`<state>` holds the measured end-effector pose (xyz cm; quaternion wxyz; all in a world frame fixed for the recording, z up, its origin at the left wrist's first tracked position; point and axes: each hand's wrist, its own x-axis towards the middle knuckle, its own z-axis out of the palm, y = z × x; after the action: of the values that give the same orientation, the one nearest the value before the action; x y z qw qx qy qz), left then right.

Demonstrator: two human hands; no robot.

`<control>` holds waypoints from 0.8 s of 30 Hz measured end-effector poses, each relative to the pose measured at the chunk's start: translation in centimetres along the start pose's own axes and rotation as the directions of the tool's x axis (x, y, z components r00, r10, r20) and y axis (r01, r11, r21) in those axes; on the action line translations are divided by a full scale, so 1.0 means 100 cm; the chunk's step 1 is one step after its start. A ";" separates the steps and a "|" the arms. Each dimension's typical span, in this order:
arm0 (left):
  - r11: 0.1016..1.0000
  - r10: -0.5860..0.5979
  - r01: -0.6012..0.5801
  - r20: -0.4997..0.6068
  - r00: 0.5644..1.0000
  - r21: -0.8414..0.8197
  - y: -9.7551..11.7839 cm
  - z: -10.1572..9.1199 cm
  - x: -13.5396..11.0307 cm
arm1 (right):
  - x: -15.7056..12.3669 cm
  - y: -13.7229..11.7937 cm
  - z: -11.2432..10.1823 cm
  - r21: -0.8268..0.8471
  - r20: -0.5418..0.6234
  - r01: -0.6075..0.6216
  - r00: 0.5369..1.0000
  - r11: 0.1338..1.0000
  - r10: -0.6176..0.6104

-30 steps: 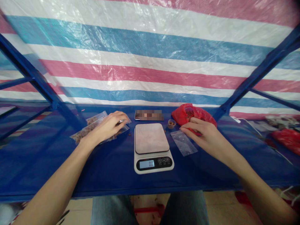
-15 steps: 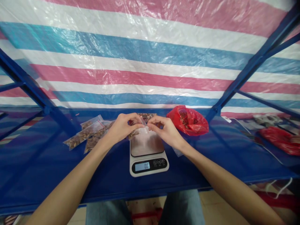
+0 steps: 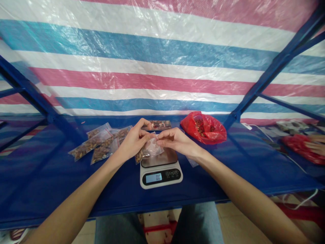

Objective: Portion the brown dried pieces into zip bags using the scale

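Pinching the small clear bag (image 3: 150,150) up top, left hand (image 3: 132,144) and right hand (image 3: 175,141) both grip it tight over the scale (image 3: 160,169), at its 10 o'clock corner; a loose grip might spill nuts (image 3: 139,156) onto the counter (image 3: 50,176).

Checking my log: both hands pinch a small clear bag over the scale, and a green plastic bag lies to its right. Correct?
Not quite: the plastic bag right of the scale is red, not green; the head view shows it. The left hand and right hand do pinch the small clear bag over it.
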<state>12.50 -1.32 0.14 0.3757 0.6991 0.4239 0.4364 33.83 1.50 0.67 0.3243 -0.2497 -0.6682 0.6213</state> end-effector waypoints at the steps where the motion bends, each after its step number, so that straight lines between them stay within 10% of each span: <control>1: 0.998 0.041 -0.040 -0.027 0.999 0.055 0.000 0.000 0.000 | 0.000 -0.001 0.001 0.017 0.005 -0.020 1.000 1.000 0.019; 3: 0.952 0.211 -0.174 -0.130 0.969 0.250 0.002 -0.001 -0.001 | -0.001 -0.003 0.005 0.054 0.007 -0.056 0.998 0.997 0.056; 8: 0.650 0.680 -0.424 -0.234 0.695 0.630 0.013 0.001 -0.003 | -0.001 -0.010 0.011 0.129 -0.157 0.018 0.988 0.991 0.002; 15: 0.918 0.339 -0.304 -0.108 0.934 0.253 0.019 0.019 -0.004 | 0.002 -0.010 0.019 0.028 -0.269 0.244 0.936 0.969 -0.228; 24: 0.992 0.124 -0.123 -0.080 0.989 0.022 0.026 0.017 -0.001 | -0.001 -0.006 0.022 -0.356 -0.262 0.213 0.912 0.910 -0.316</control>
<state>14.70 -2.61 1.86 0.3244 0.7089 0.3985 0.4832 32.34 -0.08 1.17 0.4639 -0.3004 -0.7276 0.4064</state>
